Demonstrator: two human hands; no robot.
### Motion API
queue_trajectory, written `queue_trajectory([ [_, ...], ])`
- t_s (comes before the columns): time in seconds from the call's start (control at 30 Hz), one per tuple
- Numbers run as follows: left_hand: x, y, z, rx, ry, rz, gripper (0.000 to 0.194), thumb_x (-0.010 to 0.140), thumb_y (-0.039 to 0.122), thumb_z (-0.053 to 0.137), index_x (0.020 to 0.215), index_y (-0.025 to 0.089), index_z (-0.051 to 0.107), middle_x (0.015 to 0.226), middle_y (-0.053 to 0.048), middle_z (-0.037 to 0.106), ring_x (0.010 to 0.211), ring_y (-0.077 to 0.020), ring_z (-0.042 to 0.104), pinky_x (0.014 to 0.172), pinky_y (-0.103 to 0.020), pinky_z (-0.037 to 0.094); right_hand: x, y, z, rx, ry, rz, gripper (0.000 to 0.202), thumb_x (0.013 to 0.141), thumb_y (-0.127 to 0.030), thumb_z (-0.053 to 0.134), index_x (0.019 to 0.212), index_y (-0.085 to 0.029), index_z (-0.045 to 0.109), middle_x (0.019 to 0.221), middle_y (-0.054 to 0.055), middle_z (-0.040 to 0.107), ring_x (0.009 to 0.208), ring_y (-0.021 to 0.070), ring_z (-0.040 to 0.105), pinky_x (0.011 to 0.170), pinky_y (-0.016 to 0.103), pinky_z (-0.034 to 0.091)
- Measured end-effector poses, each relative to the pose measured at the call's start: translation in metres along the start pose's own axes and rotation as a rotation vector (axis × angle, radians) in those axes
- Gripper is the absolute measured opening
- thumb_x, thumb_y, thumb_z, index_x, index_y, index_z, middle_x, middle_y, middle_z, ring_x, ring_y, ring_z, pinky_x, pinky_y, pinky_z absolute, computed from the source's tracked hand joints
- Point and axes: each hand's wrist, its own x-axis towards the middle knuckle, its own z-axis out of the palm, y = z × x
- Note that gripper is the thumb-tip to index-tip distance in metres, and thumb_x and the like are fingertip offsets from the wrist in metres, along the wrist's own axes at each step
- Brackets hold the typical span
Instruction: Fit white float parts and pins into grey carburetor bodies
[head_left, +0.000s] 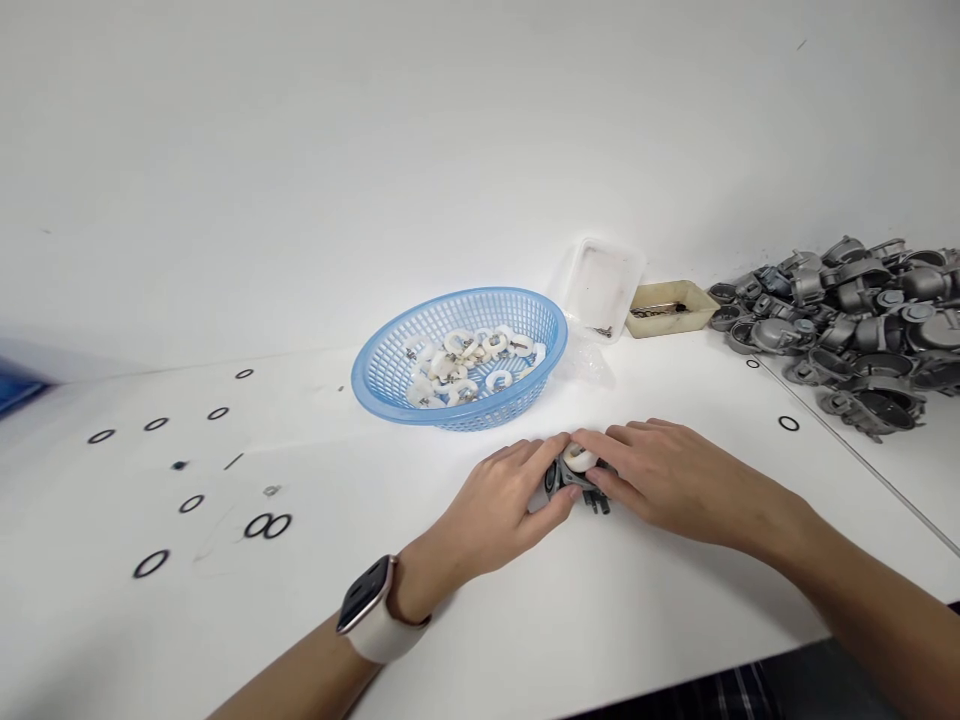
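Observation:
Between my two hands, a grey metal casting (598,500) rests on the white table. A white plastic ring-shaped part (577,458) sits on top of the casting. My left hand (510,500) grips the casting from the left, its thumb along the near side and its forefinger at the top. From the right, my right hand (652,470) has its fingers closed on the white part and the casting's edge. Both hands' fingertips nearly meet above the white part. My fingers hide much of the casting.
Behind my hands stands a blue plastic basket (367,392) with many white ring parts. A white tray (630,262) and a yellowish box (664,326) are beyond it. Grey metal castings (885,365) pile up at right. Black rubber rings (152,564) lie scattered at left.

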Motion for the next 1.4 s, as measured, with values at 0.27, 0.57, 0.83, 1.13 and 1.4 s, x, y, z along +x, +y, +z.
queue_trajectory([
  [0.27, 0.0002, 0.0000, 0.0006, 0.005, 0.002, -0.004, 0.036, 0.103, 0.041, 0.042, 0.133, 0.022, 0.050, 0.108, -0.008, 0.072, 0.093, -0.0275, 0.068, 0.078, -0.039, 0.053, 0.0023, 0.0032, 0.0000, 0.022, 0.001, -0.016, 0.032, 0.108, -0.026, 0.038, 0.134, -0.019, 0.056, 0.088, 0.005, 0.071, 0.076, 0.0215, 0.066, 0.072, 0.037, 0.047],
  [0.57, 0.0001, 0.0006, -0.0011, -0.004, -0.018, -0.016, 0.035, 0.104, 0.042, 0.042, 0.133, 0.022, 0.049, 0.110, -0.007, 0.071, 0.094, -0.0275, 0.067, 0.078, -0.040, 0.052, 0.0049, 0.0050, 0.0011, 0.043, 0.000, -0.010, 0.029, 0.109, -0.029, 0.038, 0.128, -0.020, 0.058, 0.086, 0.003, 0.069, 0.076, 0.0207, 0.064, 0.072, 0.037, 0.045],
  [0.83, 0.0009, 0.0018, -0.0015, -0.014, -0.010, -0.013, 0.035, 0.104, 0.043, 0.042, 0.132, 0.023, 0.050, 0.106, -0.006, 0.071, 0.090, -0.0265, 0.067, 0.077, -0.039, 0.052, 0.0045, 0.0051, 0.0016, 0.047, 0.010, -0.008, 0.029, 0.108, -0.029, 0.040, 0.130, -0.022, 0.057, 0.089, 0.004, 0.071, 0.079, 0.0214, 0.067, 0.074, 0.037, 0.047],
  [1.13, 0.0007, 0.0011, -0.0012, -0.014, -0.016, -0.014, 0.034, 0.104, 0.042, 0.043, 0.131, 0.023, 0.050, 0.108, -0.006, 0.071, 0.091, -0.0268, 0.067, 0.078, -0.039, 0.051, 0.0043, 0.0050, 0.0025, 0.018, -0.002, -0.010, 0.031, 0.109, -0.030, 0.039, 0.133, -0.020, 0.056, 0.087, 0.003, 0.070, 0.079, 0.0218, 0.066, 0.073, 0.037, 0.046],
  [1.4, 0.0006, 0.0011, -0.0015, -0.021, -0.021, -0.015, 0.036, 0.104, 0.041, 0.042, 0.133, 0.022, 0.048, 0.110, -0.006, 0.071, 0.093, -0.0272, 0.066, 0.079, -0.041, 0.050, 0.0054, 0.0037, 0.0001, 0.038, -0.014, 0.000, 0.027, 0.109, -0.029, 0.041, 0.127, -0.021, 0.059, 0.085, 0.002, 0.069, 0.076, 0.0206, 0.064, 0.072, 0.036, 0.045],
])
